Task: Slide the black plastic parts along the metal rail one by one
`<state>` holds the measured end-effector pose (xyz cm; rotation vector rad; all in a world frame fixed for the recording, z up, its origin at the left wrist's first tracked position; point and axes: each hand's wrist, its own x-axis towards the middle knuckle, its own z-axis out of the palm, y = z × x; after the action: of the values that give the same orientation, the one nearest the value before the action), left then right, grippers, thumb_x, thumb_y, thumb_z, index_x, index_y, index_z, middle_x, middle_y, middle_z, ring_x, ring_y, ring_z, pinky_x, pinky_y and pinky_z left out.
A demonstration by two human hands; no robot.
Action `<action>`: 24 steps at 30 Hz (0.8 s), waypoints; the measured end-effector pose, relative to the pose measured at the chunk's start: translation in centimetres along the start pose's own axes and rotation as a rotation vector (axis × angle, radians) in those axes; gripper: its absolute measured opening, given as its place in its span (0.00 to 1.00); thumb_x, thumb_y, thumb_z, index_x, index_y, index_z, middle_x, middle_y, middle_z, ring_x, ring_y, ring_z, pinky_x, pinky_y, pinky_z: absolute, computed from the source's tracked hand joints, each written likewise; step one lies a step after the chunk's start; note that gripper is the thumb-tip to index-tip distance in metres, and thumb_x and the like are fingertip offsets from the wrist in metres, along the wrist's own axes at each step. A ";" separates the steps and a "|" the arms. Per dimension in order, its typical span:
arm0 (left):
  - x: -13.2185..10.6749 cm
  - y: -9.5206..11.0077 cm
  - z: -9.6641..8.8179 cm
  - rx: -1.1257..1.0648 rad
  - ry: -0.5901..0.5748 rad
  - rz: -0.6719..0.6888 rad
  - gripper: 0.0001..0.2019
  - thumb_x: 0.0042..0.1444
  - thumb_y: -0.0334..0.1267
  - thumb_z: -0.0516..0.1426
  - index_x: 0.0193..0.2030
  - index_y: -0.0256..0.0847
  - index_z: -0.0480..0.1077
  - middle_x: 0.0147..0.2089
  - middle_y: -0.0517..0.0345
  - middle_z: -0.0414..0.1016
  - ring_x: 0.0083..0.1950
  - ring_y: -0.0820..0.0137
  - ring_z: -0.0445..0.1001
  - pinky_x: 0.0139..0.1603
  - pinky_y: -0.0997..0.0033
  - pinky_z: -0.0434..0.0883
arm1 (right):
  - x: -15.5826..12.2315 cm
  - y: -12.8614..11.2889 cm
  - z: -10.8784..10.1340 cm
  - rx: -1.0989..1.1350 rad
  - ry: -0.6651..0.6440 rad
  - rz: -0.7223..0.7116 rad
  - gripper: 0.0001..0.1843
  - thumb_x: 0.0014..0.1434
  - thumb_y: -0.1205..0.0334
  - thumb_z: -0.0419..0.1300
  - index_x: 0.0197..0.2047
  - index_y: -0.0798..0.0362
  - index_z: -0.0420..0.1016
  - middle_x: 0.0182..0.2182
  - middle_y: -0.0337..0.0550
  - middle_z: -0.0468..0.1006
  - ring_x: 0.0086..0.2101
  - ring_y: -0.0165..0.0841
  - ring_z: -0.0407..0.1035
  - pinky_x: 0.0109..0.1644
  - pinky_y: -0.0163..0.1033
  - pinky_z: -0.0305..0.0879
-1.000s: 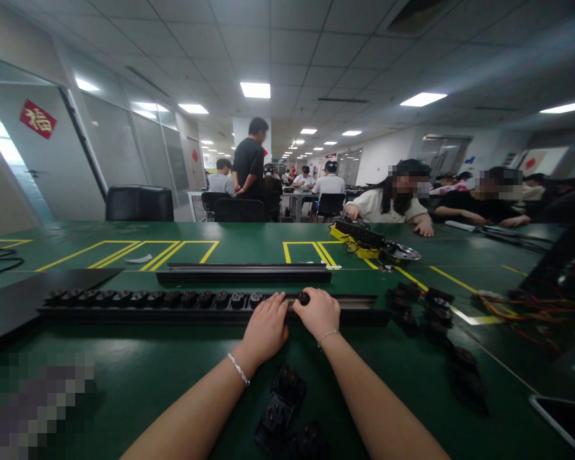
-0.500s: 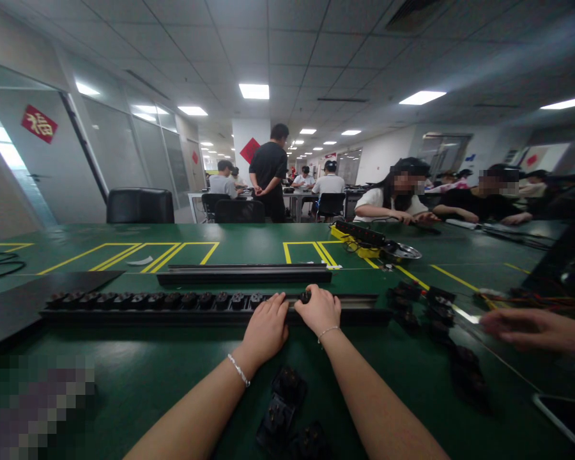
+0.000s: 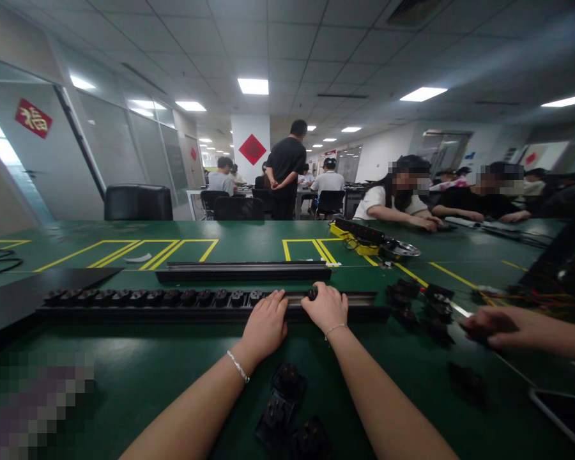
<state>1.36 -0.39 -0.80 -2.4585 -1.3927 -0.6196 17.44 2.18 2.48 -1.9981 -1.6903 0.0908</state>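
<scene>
Right hand (image 3: pixel 329 308) shifted a little to the right, and a co-worker's hand (image 3: pixel 522 329) has come in

Since the earlier frame, the right hand stands somewhat farther along the black channel (image 3: pixel 172 315), together with the black piece (image 3: pixel 312 293) in its fingers.

Beginning from the left, we see a row of black modules (image 3: pixel 171 298), side by side inside the channel, as far as the left hand (image 3: pixel 264 322). This hand lies over the channel, fingers stretched forward and close together; whether it grips something underneath, we cannot tell. We think it serves best as a calm brace, so that the channel does not slide on the green table (image 3: pixel 134 370).

Nearer to us, between the forearms, lie loose parts (image 3: pixel 280 406); we would keep the wrists away from them.

The right hand pinches the black piece between thumb and forefinger, at the channel. Its lower side is hidden, so we cannot say how it sits. To work well here, we would keep it level, guide it straight along the channel with gentle force, and not let it tilt against the walls.

Beyond, the light inner strip (image 3: pixel 361 299) shows, then more dark parts (image 3: pixel 438 303), and the co-worker's hand, blurred, seemingly with something dark in it
</scene>
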 end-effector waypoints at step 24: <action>0.0 -0.2 0.3 -0.009 0.013 0.001 0.23 0.53 0.33 0.52 0.57 0.38 0.61 0.64 0.45 0.60 0.65 0.60 0.57 0.62 0.56 0.59 | 0.2 1.2 -0.2 -0.016 0.040 0.027 0.24 0.52 0.58 0.51 0.52 0.53 0.68 0.49 0.52 0.73 0.54 0.42 0.60 0.61 0.56 0.40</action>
<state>1.23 -0.15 -1.09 -2.4574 -1.3871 -0.6417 18.65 2.18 2.15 -2.0210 -1.6441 0.0465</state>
